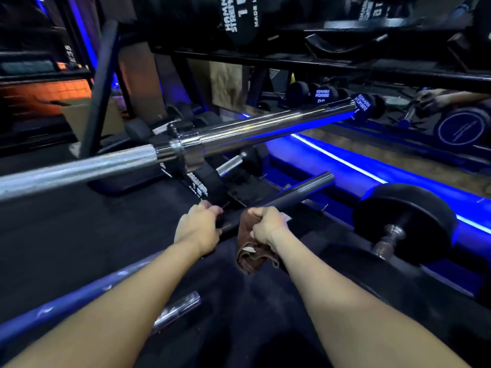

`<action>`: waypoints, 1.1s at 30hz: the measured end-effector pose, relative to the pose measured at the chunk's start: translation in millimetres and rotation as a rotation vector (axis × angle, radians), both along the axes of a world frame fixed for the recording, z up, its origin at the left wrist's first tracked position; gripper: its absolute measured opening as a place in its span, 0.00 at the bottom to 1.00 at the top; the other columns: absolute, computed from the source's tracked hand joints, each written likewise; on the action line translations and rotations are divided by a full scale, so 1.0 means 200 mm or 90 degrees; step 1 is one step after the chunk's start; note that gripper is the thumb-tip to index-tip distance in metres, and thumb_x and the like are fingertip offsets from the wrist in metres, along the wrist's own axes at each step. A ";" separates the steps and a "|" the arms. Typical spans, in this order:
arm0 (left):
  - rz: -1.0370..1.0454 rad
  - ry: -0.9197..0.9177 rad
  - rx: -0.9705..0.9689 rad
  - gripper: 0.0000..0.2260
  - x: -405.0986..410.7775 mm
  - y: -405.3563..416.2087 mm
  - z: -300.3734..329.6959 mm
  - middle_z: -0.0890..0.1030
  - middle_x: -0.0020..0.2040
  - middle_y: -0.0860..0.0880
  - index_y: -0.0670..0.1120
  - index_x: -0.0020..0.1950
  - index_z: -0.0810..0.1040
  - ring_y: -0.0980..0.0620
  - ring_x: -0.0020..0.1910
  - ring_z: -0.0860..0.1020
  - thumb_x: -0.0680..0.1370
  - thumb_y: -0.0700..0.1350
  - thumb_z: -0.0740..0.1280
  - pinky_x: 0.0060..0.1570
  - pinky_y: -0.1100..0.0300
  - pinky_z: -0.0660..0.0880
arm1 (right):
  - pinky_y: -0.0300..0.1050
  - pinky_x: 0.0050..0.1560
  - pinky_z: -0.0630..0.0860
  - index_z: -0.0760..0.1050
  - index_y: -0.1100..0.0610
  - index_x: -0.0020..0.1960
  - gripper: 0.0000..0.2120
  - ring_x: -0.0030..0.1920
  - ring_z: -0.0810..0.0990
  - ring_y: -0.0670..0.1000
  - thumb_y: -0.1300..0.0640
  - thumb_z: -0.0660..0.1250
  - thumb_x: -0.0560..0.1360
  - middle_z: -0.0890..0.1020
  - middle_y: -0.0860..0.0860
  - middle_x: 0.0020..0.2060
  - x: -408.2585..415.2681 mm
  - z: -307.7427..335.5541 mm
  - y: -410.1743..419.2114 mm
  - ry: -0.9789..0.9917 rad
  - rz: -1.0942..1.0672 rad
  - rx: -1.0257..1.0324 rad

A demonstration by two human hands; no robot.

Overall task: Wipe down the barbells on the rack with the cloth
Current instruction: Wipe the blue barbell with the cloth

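Currently: dark barbell (300, 191) running up-right from both hands. Right hand (267, 225) nearer free end, fingers curled, gripping brown cloth (248, 248) round bar; left hand (198, 229) gripping bar beside it.

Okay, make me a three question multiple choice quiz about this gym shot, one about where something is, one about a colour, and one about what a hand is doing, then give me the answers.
1. Where does the dumbbell lie?
A. to the right of the hands
B. left of the hands
C. on top of the chrome barbell

2. What colour is the cloth?
A. white
B. brown
C. yellow

3. What is the right hand doing?
A. hanging idle
B. pointing at the top shelf
C. gripping the cloth around the dark bar

Answers:
1 A, its black head sits on the floor near the blue light strip, right of both hands.
2 B, the bunched fabric hanging below the fist is brown.
3 C, the fingers curl over cloth and bar, while the left hand holds the same bar beside it.
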State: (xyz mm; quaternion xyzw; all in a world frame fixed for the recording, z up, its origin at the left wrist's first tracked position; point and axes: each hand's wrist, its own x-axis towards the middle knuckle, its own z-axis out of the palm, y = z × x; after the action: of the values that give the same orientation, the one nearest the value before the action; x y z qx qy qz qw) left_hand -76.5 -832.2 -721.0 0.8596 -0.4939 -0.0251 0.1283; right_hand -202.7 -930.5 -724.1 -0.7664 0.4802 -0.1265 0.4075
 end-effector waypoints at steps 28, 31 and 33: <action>0.042 0.782 -0.221 0.16 -0.10 0.18 0.10 0.78 0.57 0.50 0.47 0.68 0.69 0.55 0.49 0.77 0.80 0.40 0.63 0.49 0.58 0.71 | 0.42 0.38 0.81 0.73 0.59 0.56 0.17 0.38 0.82 0.50 0.76 0.57 0.76 0.81 0.56 0.46 -0.18 0.14 0.10 -0.454 0.171 0.477; 0.064 0.915 -0.265 0.08 -0.16 0.14 0.14 0.81 0.46 0.48 0.47 0.59 0.73 0.54 0.38 0.80 0.80 0.41 0.62 0.37 0.60 0.77 | 0.43 0.39 0.81 0.73 0.61 0.56 0.14 0.39 0.83 0.50 0.74 0.58 0.76 0.80 0.56 0.48 -0.18 0.16 0.09 -0.481 0.189 0.506; 0.102 0.883 -0.317 0.06 -0.19 0.10 0.14 0.80 0.42 0.45 0.43 0.55 0.73 0.53 0.34 0.79 0.79 0.40 0.64 0.32 0.62 0.78 | 0.42 0.36 0.80 0.73 0.60 0.57 0.13 0.38 0.83 0.49 0.73 0.58 0.77 0.80 0.55 0.47 -0.17 0.19 0.09 -0.472 0.183 0.500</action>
State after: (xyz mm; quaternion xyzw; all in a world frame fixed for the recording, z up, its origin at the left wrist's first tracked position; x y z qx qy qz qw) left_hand -114.6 -811.8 -692.9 0.6253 -0.2261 -0.4404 0.6032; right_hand -235.8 -912.7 -686.2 -0.5186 0.2066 -0.1424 0.8174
